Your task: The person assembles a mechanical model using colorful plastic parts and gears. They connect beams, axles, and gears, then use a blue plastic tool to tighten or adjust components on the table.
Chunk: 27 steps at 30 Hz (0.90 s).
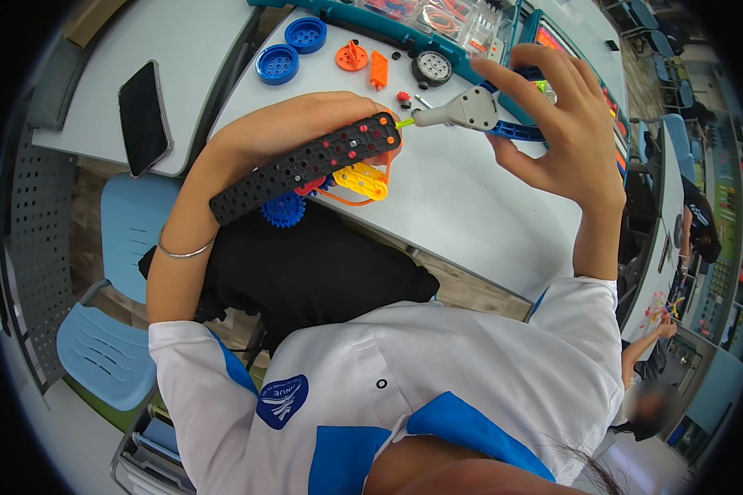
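My left hand (330, 114) is wrapped behind a long black perforated building beam (305, 165), which slants up to the right over the table's near edge. Orange and red pins sit in its holes. Under the beam hang a blue gear (284, 210), a yellow block (362, 181) and an orange band or tube. In my right hand (557, 132) is a plier-like tool (469, 109) with a grey head and blue handles, its fingers spread around the handles. At the tool's nose a small yellow-green piece (404, 123) touches or nearly touches the beam's upper end. My left fingertips are mostly hidden.
On the white table (487, 219) lie blue wheel rims (277, 64), orange parts (378, 70), a grey-and-black wheel (432, 68) and several small pieces. A teal parts case (437, 41) stands behind. A phone (144, 117) rests on the left table. Other people are at right.
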Each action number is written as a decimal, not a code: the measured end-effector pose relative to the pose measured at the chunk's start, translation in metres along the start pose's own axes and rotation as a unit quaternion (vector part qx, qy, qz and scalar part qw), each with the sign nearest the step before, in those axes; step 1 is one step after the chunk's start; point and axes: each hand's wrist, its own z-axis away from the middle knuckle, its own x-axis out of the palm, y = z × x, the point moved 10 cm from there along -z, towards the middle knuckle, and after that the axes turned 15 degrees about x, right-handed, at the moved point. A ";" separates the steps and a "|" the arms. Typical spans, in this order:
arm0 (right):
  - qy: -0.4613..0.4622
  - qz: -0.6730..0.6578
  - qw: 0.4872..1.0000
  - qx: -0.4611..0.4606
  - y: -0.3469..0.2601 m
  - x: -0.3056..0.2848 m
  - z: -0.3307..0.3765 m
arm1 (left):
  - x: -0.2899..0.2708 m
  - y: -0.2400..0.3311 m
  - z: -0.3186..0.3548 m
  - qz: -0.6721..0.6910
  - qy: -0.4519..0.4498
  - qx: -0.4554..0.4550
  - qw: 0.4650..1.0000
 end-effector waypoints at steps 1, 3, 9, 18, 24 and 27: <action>-0.004 -0.002 1.000 0.001 -0.001 0.002 0.000 | 0.001 -0.006 0.001 0.011 -0.007 -0.008 1.000; -0.013 -0.008 1.000 0.001 -0.002 0.005 -0.001 | 0.000 -0.010 0.003 0.016 -0.012 -0.018 1.000; -0.007 -0.013 1.000 -0.022 -0.013 0.012 -0.003 | 0.008 0.014 -0.001 -0.012 -0.050 -0.031 0.998; -0.096 -0.066 0.993 -0.003 -0.026 0.040 0.008 | 0.017 0.027 0.001 -0.268 -0.181 0.137 0.936; -0.226 -0.205 0.937 0.170 0.038 0.065 0.027 | -0.015 0.003 0.020 -0.134 -0.034 -0.083 0.987; -0.234 -0.173 0.919 0.266 0.080 0.078 0.053 | -0.024 0.016 0.021 -0.155 -0.037 -0.143 0.977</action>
